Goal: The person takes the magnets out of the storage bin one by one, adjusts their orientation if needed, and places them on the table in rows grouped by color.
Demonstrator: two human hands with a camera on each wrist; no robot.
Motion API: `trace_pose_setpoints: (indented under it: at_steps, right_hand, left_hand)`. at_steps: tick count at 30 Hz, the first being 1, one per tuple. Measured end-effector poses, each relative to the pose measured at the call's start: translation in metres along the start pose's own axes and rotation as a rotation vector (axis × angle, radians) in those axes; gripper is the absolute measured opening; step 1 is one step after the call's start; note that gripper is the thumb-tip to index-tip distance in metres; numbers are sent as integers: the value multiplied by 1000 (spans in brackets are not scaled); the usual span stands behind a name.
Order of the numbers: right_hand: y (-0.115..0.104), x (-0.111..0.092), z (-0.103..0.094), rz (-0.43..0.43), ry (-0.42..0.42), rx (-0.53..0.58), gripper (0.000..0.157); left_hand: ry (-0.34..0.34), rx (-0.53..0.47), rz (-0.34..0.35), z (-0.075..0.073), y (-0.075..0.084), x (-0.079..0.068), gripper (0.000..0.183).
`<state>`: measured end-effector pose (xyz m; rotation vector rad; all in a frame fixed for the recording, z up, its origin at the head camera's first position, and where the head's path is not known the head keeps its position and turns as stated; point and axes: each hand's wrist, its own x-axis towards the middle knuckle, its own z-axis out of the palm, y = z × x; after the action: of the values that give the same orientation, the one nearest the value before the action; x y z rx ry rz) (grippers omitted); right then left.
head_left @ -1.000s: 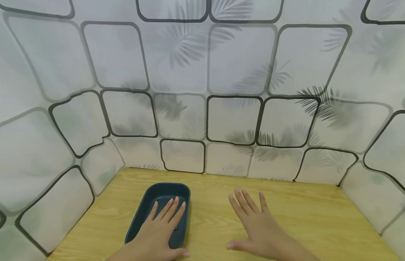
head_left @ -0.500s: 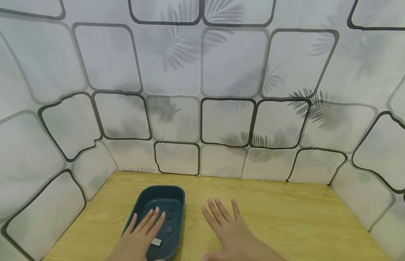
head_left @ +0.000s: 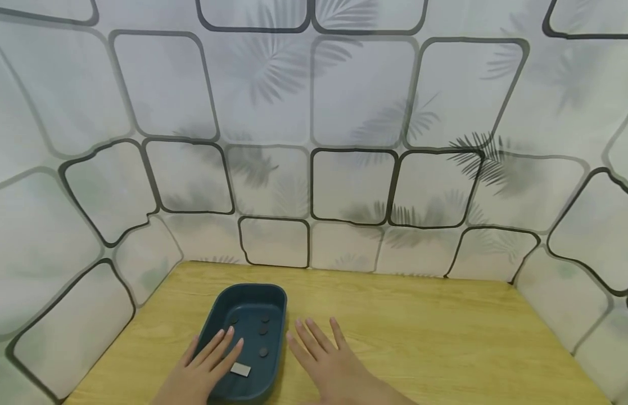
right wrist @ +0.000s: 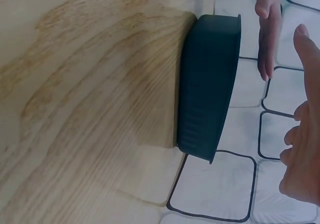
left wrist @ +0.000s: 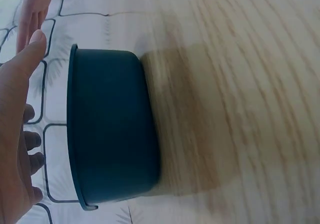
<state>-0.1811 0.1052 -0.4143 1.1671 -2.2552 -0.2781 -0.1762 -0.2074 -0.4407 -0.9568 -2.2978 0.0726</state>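
A dark teal plastic box (head_left: 250,388) stands on the wooden tabletop, its open top facing up. Several small dark discs (head_left: 263,352) and a pale flat rectangular piece (head_left: 240,369) lie inside. My left hand (head_left: 199,368) hovers over the left side of the box with its fingers straight and spread. To the right of the box is my right hand (head_left: 331,365), fingers also straight, holding nothing. In both wrist views the box wall (left wrist: 112,124) shows from the side, with the hands raised about its rim (right wrist: 234,74) and apart from it.
The yellow wood-grain table (head_left: 420,332) extends widely to the right of the box. A white wall covering (head_left: 354,185) with grey rounded outlines and leaf prints encloses the back and sides.
My left hand has shifted left, uncovering the discs and the pale piece inside the box. My right hand has moved left towards the box. The head view has turned slightly.
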Motion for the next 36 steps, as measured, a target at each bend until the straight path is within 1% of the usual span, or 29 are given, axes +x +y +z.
trace_pose_setpoints:
  at_steps: [2,3,7,10,12,15,19,21,23,26,28,29,30,32,36]
  right_hand:
    - [-3,1,2,-13,-9,2,109]
    - [-4,2,3,-20,-12,1,108]
    - [-12,4,8,-40,-53,58,101]
    - [-20,7,11,-55,-97,118,95]
    - [-25,11,13,-67,-120,138,91]
    - [-31,16,16,-78,-147,196,85]
    - [-38,20,22,-99,-140,198,76]
    - [-41,22,22,-111,-168,194,73]
    - [-44,23,24,-135,-163,155,70]
    - [-49,25,30,-173,-130,86,66]
    - [-51,25,35,-201,-54,6,64]
    - [-52,26,37,-213,-28,-9,63]
    - [-52,26,39,-226,-8,-14,63]
    - [-52,28,42,-249,6,-7,63]
    - [-52,31,43,-275,-27,44,61]
  left_hand:
    - [-21,25,6,1,-2,-3,104]
    - [-20,41,14,1,-3,-5,104]
    - [25,88,57,6,-6,-13,101]
    - [55,89,74,11,-9,-22,98]
    - [46,84,75,14,-12,-26,97]
    - [39,93,90,16,-15,-31,97]
    - [39,102,112,20,-19,-37,96]
    - [45,95,120,22,-21,-40,95]
    - [55,88,128,24,-22,-43,92]
    - [62,92,141,25,-23,-47,88]
    - [67,87,153,26,-24,-49,85]
    - [69,81,157,27,-24,-50,85]
    - [75,74,165,28,-25,-51,83]
    - [80,53,181,29,-26,-52,81]
    - [83,-13,224,30,-31,-52,76]
